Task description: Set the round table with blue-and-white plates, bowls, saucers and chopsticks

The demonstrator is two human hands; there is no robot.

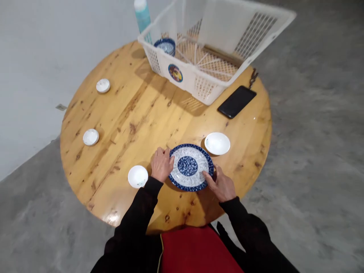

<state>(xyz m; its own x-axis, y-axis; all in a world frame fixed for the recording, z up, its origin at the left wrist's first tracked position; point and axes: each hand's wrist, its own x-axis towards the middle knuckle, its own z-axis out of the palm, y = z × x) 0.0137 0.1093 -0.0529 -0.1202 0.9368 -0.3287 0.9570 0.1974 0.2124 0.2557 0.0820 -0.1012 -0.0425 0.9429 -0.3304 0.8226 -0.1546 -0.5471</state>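
Blue-rimmed plate (pixel 187 166); mottled blue centre

long black sleeves (pixel 133 218) end in cuffs (pixel 153 186) at the bare left hand (pixel 161 165) and right hand (pixel 223 186). a red garment (pixel 196 250) (its cut is hard to tell) covers the front, edged at left with thin yellow piping (pixel 162 244).

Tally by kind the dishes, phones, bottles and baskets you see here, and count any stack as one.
White bowls: 4
Blue-and-white plate: 1
Blue-and-white bowl stack: 1
Phone: 1
Bottle: 1
White basket: 1
Total: 9
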